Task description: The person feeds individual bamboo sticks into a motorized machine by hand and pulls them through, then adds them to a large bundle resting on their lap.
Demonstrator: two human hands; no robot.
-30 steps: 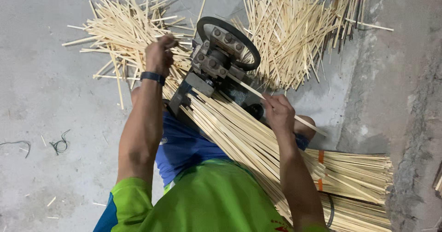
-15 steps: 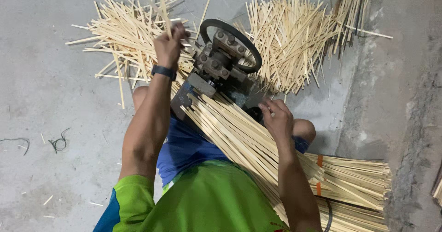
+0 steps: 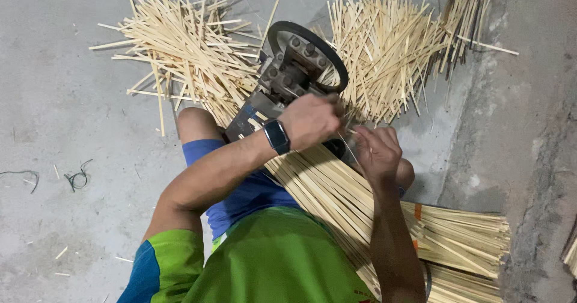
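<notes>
I sit on the floor with a long bundle of bamboo strips (image 3: pixel 336 201) lying across my lap. Its far end points at a small dark metal machine with a black wheel (image 3: pixel 294 62). My left hand (image 3: pixel 309 119), with a dark watch on the wrist, reaches across in front of the machine, fingers closed at the strips' ends. My right hand (image 3: pixel 375 149) is just beside it. A thin bamboo strip (image 3: pixel 350 148) is pinched between the two hands.
A loose pile of short cut sticks (image 3: pixel 186 50) lies on the concrete to the left of the machine, and another pile (image 3: pixel 384 56) to the right. Orange ties (image 3: pixel 417 211) bind the bundle. Bits of wire (image 3: pixel 77 175) lie at the left. A rough raised concrete edge (image 3: pixel 529 159) runs along the right.
My left hand has come back from the stick pile behind the machine to the machine's near side, next to my right hand. The right hand has shifted slightly toward it.
</notes>
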